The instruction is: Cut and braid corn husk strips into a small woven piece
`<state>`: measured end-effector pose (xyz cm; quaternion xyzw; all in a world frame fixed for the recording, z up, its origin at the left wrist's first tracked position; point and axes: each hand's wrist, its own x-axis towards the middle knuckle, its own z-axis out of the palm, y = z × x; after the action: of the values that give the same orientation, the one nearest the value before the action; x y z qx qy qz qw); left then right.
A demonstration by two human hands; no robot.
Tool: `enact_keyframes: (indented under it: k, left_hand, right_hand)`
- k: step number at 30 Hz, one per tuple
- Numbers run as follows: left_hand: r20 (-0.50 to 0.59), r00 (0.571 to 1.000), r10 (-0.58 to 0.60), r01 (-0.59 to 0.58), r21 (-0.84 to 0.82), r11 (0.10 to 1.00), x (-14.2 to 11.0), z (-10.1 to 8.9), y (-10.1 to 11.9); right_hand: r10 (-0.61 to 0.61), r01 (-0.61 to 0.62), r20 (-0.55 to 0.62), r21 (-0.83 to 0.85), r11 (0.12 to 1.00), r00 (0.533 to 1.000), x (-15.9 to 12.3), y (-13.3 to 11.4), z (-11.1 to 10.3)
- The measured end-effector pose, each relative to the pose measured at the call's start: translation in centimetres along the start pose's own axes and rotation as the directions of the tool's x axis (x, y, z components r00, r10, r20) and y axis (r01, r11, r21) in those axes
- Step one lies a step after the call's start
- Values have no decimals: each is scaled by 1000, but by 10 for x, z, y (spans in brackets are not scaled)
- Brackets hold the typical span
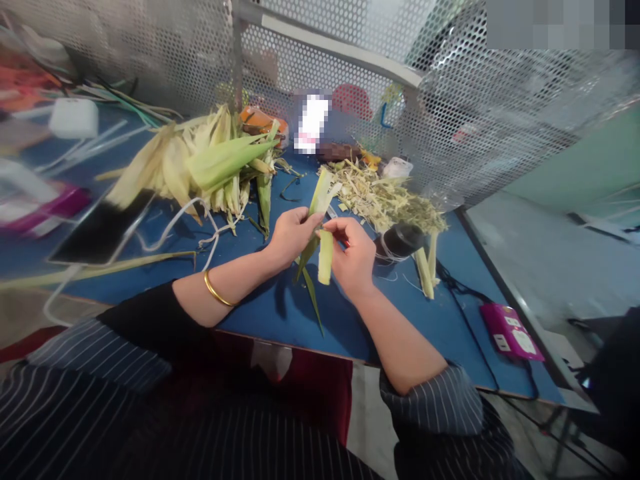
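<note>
My left hand (pixel 291 235) is closed on a long pale green corn husk leaf (pixel 321 193) that sticks up past the fingers and hangs down below them. My right hand (pixel 353 257) pinches a short husk strip (pixel 325 257) that hangs from its fingers, right beside the left hand. A bit of red shows inside the right hand; I cannot make out what it is. Both hands hover above the blue table (pixel 270 310). A gold bangle (pixel 216 292) sits on my left wrist.
A heap of corn husks (pixel 200 163) lies at the back left, a pile of shredded husk scraps (pixel 387 197) at the back right. A black spool (pixel 403 240), loose strips (pixel 426 270), a dark phone (pixel 103 227), white cable (pixel 175 223) and pink device (pixel 510 331) lie around. Perforated metal screen (pixel 450 100) behind.
</note>
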<state>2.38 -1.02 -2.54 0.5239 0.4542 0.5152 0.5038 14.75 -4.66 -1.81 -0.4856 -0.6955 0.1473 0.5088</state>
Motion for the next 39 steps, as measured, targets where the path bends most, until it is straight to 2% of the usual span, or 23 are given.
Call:
enact_keyframes:
  k: [4,8,12,16,19,24,27,29,31,33,34,35,37,39]
  left_hand:
    - [-38,999,-22,21,-27,999,-1,0,4]
    - [41,998,-47,49,-54,997,-2,1,3]
    - [88,993,-74,80,-75,994,-3,1,1]
    - [52,998,-19,20,-27,999,0,0,0]
    - [6,1000,-12,12,-23,1000,6,-2,-3]
    - [-75,997,5,-6,-9,1000,18,-7,-9]
    - [-110,994,-17,15,-17,1000,22,-10,-8]
    - [-127,991,-38,35,-25,999,23,-12,-6]
    - [-138,988,-62,57,-39,998,24,-13,-4]
    - [-145,986,-84,77,-51,996,24,-14,-3]
    - [-145,986,-87,80,-53,995,24,-14,-3]
    - [-143,986,-83,76,-52,996,24,-15,-2]
    - [-140,989,-56,50,-45,998,24,-15,-1]
    - [-142,990,-27,21,-43,999,23,-16,-1]
  right_hand:
    - [195,-204,81,123,971,977,1,5,5]
    - [226,-230,39,144,963,973,2,8,5]
    - [190,-190,11,121,974,982,1,10,4]
    - [55,-55,16,15,998,998,0,3,0]
    - [-37,40,70,-38,998,997,-1,-7,-6]
    - [-102,74,155,180,981,983,-2,-25,-17]
    - [-81,-21,253,374,927,964,-2,-34,-27]
    - [-79,-142,366,538,831,927,-1,-37,-36]
    - [-139,-275,497,667,692,857,2,-37,-45]
    - [-177,-387,591,697,603,787,6,-34,-51]
    - [-148,-437,635,664,607,758,9,-32,-52]
    - [-82,-478,670,604,637,738,12,-28,-51]
    - [149,-557,703,397,730,696,17,-20,-46]
    - [399,-620,654,139,772,643,20,-12,-37]
